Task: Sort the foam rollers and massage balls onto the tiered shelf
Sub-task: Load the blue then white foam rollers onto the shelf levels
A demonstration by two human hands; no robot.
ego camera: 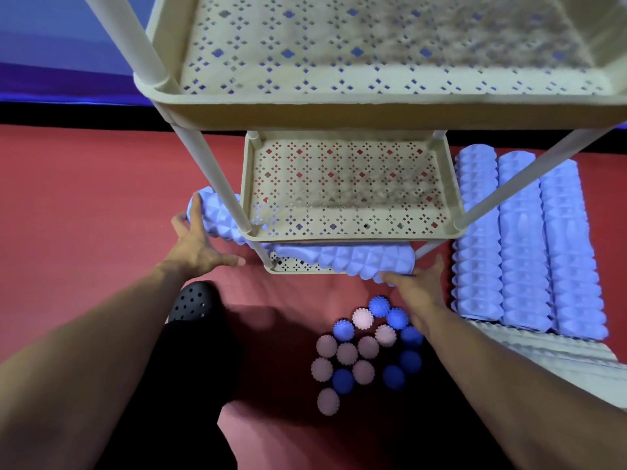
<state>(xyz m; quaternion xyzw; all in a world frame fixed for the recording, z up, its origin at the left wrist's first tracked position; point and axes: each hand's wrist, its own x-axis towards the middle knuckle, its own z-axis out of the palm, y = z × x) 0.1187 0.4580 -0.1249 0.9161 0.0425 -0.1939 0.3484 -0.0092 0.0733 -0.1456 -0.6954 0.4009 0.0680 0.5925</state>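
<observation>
A beige tiered shelf (339,111) stands on the red floor, seen from above. A knobbly lilac foam roller (356,259) lies slanted across its bottom tier (305,270), under the middle tier (342,236). The roller's left end sticks out past the shelf post. My left hand (196,245) presses its fingers against that left end, thumb spread. My right hand (420,290) holds the right end at the front right corner. A heap of several spiky massage balls (366,347), blue and pink, lies on the floor under my right forearm.
Three more lilac rollers (522,239) lie side by side on the floor right of the shelf. Pale grey rollers (559,354) lie crosswise in front of them. My black perforated shoe (193,301) is below my left hand. A purple wall runs behind.
</observation>
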